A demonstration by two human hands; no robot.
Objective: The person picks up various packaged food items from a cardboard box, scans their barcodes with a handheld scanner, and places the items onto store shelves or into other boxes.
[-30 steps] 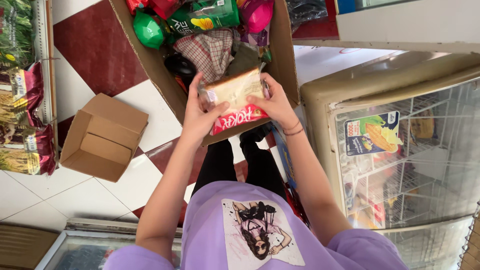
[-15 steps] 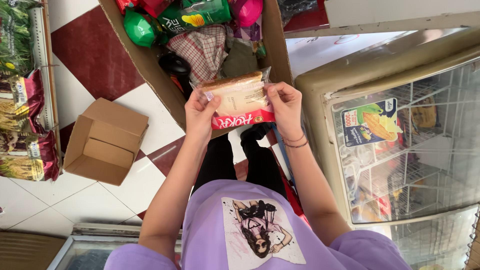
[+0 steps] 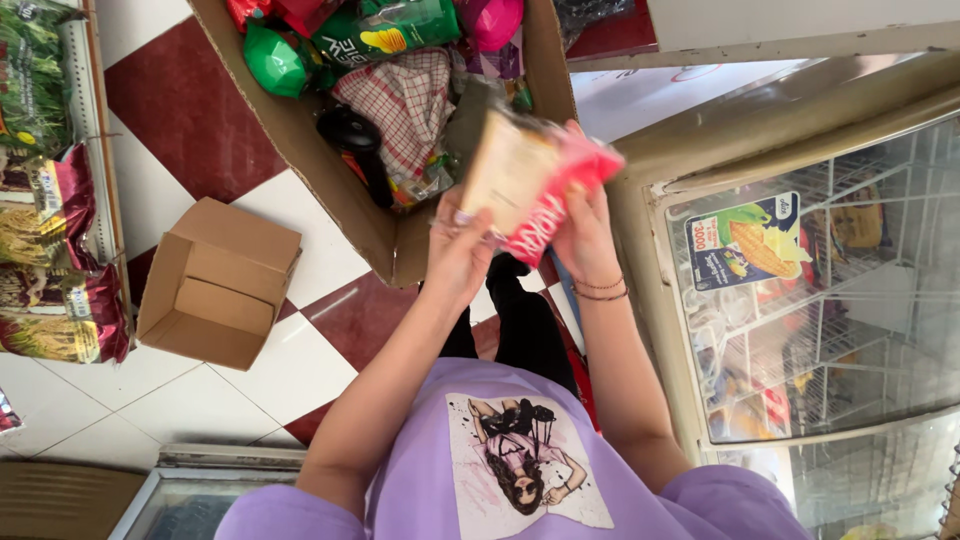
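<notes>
Far left: a shelf rack (image 3: 100, 150) is seen, stocked with snack bags in maroon and yellow (image 3: 50, 270) and a green-printed bag (image 3: 35, 80) above them.

Next right: a small empty cardboard box (image 3: 215, 285) is set on the red-and-white tiled floor (image 3: 170, 110), open side up, flaps spread. It is well apart from the hands.

Centre top: a large cardboard box (image 3: 300, 150) is filled with mixed goods. A green round packet (image 3: 272, 62), a green tube can (image 3: 395, 25), a checked cloth (image 3: 400, 105), a black object (image 3: 352, 135) and a pink round item (image 3: 492, 18) are visible inside.

Centre: a snack packet (image 3: 535, 180), tan on one face with a red-pink edge, is held up over the near corner of the large box, tilted, blurred by motion. It is gripped from both sides.

Left hand (image 3: 458, 245): closed on the packet's lower left edge, fingers wrapped over the tan face, thumb hidden behind.

Right hand (image 3: 585, 235): closed on the packet's right red edge, fingers curled around it. Thin bracelets (image 3: 598, 290) are worn at that wrist.

Below: a purple printed T-shirt (image 3: 520, 470) and black trousers (image 3: 525, 330) are seen.

Right: a glass-topped chest freezer (image 3: 800, 300) stands just beside the right arm, with wire baskets and packaged goods inside and a corn-picture sticker (image 3: 745, 240) on the lid.
</notes>
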